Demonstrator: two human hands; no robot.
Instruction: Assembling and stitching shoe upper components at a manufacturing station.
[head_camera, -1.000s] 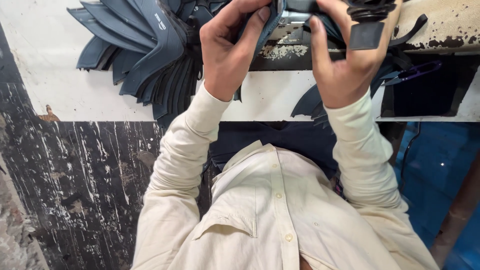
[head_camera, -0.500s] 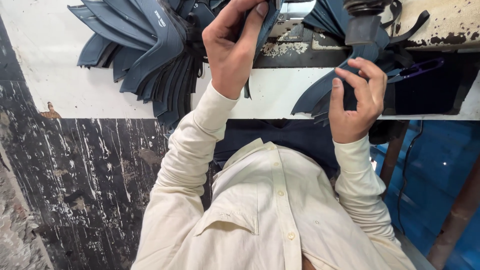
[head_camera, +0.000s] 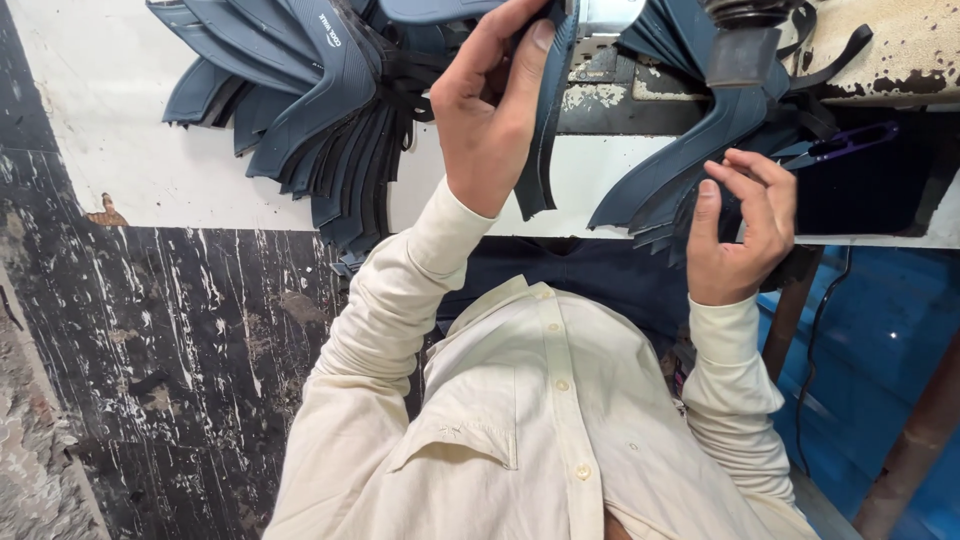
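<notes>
Left hand (head_camera: 495, 120) clamped on a dark blue sole piece (head_camera: 545, 130) — right hand (head_camera: 745, 225) half-curled, fingertips at the stacked soles (head_camera: 670, 180).

Dark blue sole piece (head_camera: 545, 120), upright on edge

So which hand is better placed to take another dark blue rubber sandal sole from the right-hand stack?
Right. The right hand rests its fingers against the right-hand stack of dark blue rubber soles; the left hand is occupied gripping one dark blue sole.

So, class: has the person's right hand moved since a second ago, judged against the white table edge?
Yes. The right hand has dropped from the machine area down to the white table edge, beside the dark blue pieces hanging there.
</notes>
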